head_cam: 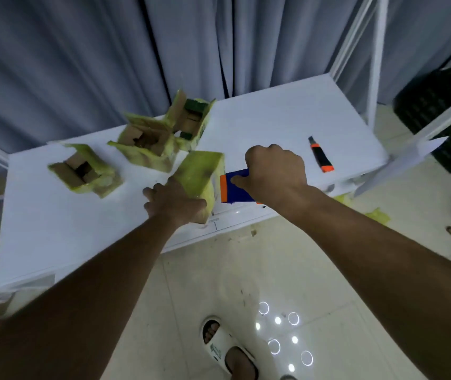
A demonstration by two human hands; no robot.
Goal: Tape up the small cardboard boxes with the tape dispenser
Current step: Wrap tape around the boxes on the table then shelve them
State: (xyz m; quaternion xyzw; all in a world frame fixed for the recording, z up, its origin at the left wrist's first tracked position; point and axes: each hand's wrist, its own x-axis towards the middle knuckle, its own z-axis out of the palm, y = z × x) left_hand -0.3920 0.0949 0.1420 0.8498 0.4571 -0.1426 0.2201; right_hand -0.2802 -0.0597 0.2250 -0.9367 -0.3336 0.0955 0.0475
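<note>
Closed box point(201, 174): small cardboard box with yellow-green faces, flaps down, standing at the near edge of the white bench point(54, 215); its long axis runs from the near edge away toward the curtain, its top face tilted slightly up at the far end. Tape dispenser point(235, 186): blue body with an orange front edge, set just beside the closed box on its right, the orange edge facing the box's right side; whether it touches the box cannot be told. Right hand point(275, 174): fingers curled round the dispenser from above, knuckles up, forearm reaching in from the lower right. Left hand point(176, 202): laid over the near left corner of the closed box, fingers bent down along its left side, gripping and steadying it, forearm reaching in from the lower left. Open boxes, three: one point(85, 170) well to the left of the closed box, one point(146, 144) behind and left of it, one point(191, 119) farther behind it near the curtain, all with flaps raised and brown insides showing; the latter two touch each other. Utility knife point(320, 154): black and orange, lying on the bench well to the right of the closed box, long axis running near to far. Grey curtain point(81, 50) hangs behind the bench. Dark crate point(444, 105) stands at far right. A foot in a white slipper point(227, 349) rests on the tiled floor below the closed box.
</note>
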